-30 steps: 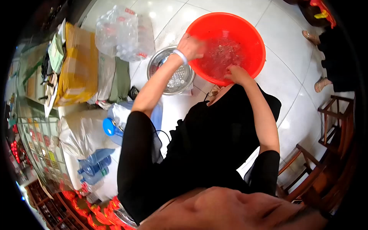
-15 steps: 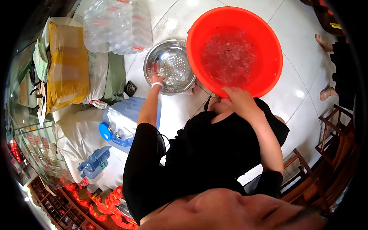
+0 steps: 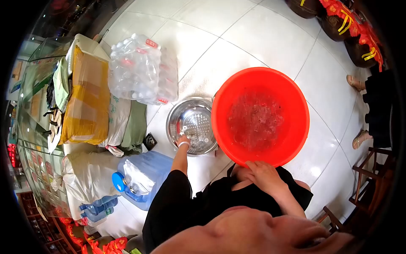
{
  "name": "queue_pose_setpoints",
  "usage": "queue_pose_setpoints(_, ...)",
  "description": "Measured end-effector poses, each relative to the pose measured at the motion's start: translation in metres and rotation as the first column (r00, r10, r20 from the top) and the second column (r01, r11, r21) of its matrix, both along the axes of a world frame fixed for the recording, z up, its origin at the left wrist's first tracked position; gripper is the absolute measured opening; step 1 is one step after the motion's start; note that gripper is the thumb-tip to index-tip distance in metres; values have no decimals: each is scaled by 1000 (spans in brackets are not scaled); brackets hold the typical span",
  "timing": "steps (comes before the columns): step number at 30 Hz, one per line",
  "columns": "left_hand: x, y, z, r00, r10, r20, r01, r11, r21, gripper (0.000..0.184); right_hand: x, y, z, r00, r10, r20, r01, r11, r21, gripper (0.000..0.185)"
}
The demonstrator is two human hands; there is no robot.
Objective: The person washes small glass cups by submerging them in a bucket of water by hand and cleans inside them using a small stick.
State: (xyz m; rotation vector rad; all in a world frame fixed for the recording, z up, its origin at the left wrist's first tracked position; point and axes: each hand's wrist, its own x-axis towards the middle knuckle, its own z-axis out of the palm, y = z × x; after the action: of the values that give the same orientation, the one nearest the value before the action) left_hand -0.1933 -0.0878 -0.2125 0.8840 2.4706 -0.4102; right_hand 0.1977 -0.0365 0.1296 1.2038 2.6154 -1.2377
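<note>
A red basin (image 3: 299,122) holds water with small clear things in it. My right hand (image 3: 265,175) rests on its near rim, fingers loosely spread, holding nothing I can see. Left of the basin, touching or nearly touching it, is a steel colander (image 3: 170,122) with clear pieces and small pale rings inside. My left hand (image 3: 183,140), a white band at its wrist, reaches into the colander's near left side. Its fingers are small in view, and whether they hold anything is unclear.
Shrink-wrapped plastic bottles (image 3: 135,70), a taped carton (image 3: 87,97) and sacks (image 3: 136,127) stand at the left. A large blue water jug (image 3: 154,167) lies near my left arm. Another person's feet (image 3: 360,139) are at the right, near wooden chairs (image 3: 372,178) and dark jars (image 3: 334,26).
My left hand has gone from over the basin into the colander. My right hand has moved from the water's edge onto the near rim. The view has shifted, showing more floor beyond.
</note>
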Motion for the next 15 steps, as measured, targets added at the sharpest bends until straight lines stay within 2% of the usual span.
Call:
queue_pose_setpoints(1,-3,0,1,1000,18,23,-18,1000,-22,49,-1,-1,-2,999,-5,38,6,1000,-14,29)
queue_pose_setpoints(3,-6,2,1,1000,-11,21,11,1000,-21,53,0,-3,-7,1000,0,0,0,1000,9,27)
queue_pose_setpoints(4,-5,7,0,999,-10,50,-5,959,284,51,-1,-4,-9,999,-1,-34,2,1000,22,26)
queue_pose_setpoints(5,-4,13,0,997,-22,73,-22,828,560,48,-2,-3,-8,999,8,-44,-7,1000,29,26)
queue_pose_setpoints(7,18,41,48,984,-98,148,-62,592,803,33,-6,0,-6,999,4,-46,-8,997,-81,24)
queue_pose_setpoints(8,34,54,81,963,-179,202,-113,413,904,23,-9,0,-4,999,7,-53,-11,997,-74,24)
queue_pose_setpoints(9,54,66,116,933,-271,238,-181,218,959,13,-11,0,-4,995,-24,-98,17,997,-75,26)
queue_pose_setpoints(11,99,84,194,893,-419,167,-198,-31,980,12,-17,3,-5,967,-122,-224,97,988,-119,34)
queue_pose_setpoints(12,121,87,230,853,-498,159,-237,-96,967,11,-22,2,-9,936,-196,-293,151,974,-172,40)
queue_pose_setpoints(14,162,88,287,758,-630,168,-331,-151,931,10,-41,-4,-23,748,-423,-511,208,881,-425,52)
queue_pose_setpoints(15,182,89,308,704,-686,184,-384,-149,911,10,-49,-4,-40,755,-481,-446,162,796,-583,59)
